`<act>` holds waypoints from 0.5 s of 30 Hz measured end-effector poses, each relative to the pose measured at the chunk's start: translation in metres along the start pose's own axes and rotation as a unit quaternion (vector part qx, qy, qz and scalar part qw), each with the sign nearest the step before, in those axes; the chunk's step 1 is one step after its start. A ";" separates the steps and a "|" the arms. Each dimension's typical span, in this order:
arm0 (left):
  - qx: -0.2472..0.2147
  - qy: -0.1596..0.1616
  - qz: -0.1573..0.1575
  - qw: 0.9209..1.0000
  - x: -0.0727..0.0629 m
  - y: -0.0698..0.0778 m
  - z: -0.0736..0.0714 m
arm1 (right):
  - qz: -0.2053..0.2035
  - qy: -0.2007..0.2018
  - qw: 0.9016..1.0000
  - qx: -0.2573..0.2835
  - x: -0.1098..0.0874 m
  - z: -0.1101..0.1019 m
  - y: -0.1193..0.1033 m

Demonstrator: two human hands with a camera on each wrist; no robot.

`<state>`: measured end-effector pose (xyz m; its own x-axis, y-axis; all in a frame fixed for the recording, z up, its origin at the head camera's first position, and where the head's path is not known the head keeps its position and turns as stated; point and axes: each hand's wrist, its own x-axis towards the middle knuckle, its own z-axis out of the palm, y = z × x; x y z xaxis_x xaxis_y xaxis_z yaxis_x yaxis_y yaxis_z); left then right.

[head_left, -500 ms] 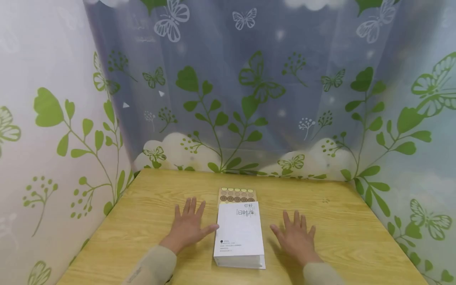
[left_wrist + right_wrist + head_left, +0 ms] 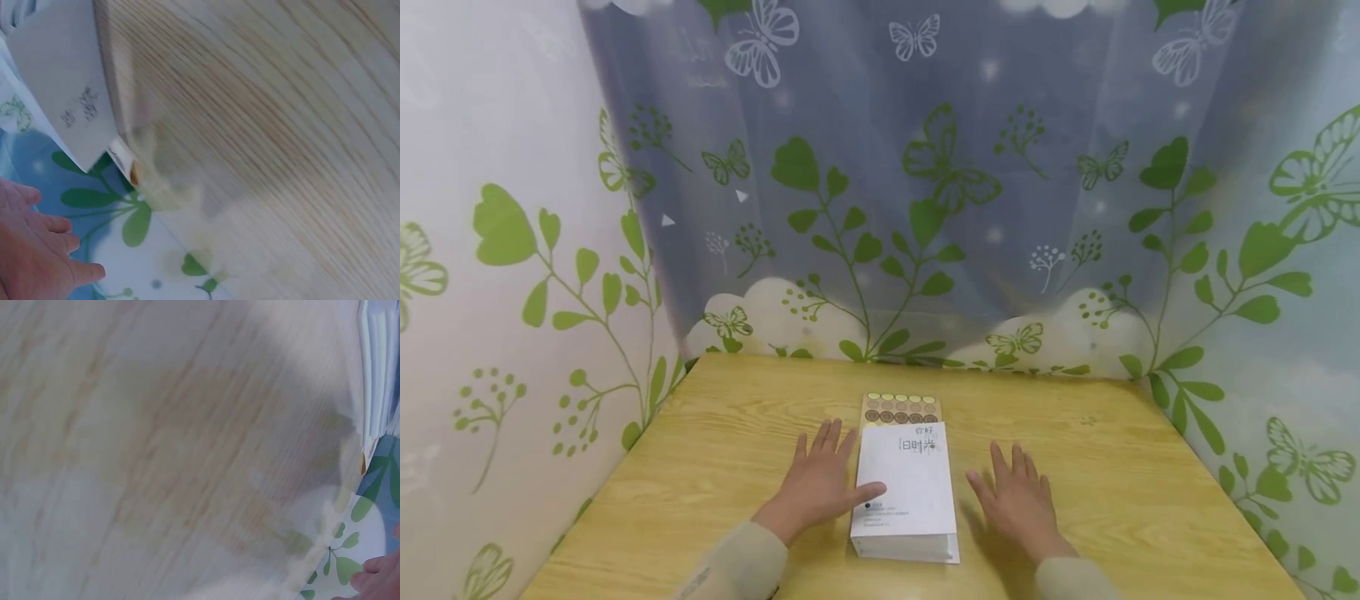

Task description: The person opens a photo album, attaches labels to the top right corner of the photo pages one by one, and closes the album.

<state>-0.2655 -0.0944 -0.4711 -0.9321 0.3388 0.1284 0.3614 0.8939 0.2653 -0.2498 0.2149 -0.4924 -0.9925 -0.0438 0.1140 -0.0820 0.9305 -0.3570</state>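
Observation:
A thick white book [image 2: 910,487] with dark lettering on its cover lies in the middle of the wooden table in the head view. Its cover [image 2: 59,75] and page edges [image 2: 377,369] show in the wrist views. To its left is my left hand [image 2: 820,487], fingers spread and straight, the thumb reaching over the book's left edge in the head view. My right hand [image 2: 1021,504] stays apart on the book's right side, its fingers extended and holding nothing. Beyond the book, a tan sheet with rows of round pieces [image 2: 902,408] is partly covered by it.
The wooden table [image 2: 737,400] reaches back to a blue-grey curtain [image 2: 865,167] printed with green plants and butterflies. Pale printed curtains [image 2: 512,333] stand along both sides.
My left hand has shifted right, so its thumb now overlaps the book's cover. The right hand has moved very slightly left; the book lies in the same place.

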 end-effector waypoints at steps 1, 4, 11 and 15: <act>-0.003 -0.001 0.005 1.000 0.000 0.003 0.000 | -0.002 0.001 1.000 0.001 -0.001 0.000 0.000; -0.005 -0.004 0.020 1.000 -0.001 0.012 0.000 | -0.011 0.009 1.000 0.002 -0.003 -0.001 0.000; -0.002 -0.020 0.048 0.999 -0.002 0.031 0.004 | -0.020 0.009 1.000 0.017 -0.007 -0.004 -0.002; 0.010 -0.023 0.058 0.998 -0.004 0.042 0.006 | -0.025 0.012 0.999 0.026 -0.010 -0.004 -0.003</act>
<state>-0.2471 -0.0565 -0.4658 -0.8842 0.4532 0.1135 0.4671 0.8532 0.2320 -0.2397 0.2135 -0.4890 -0.9848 -0.0797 0.1545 -0.1359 0.9070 -0.3987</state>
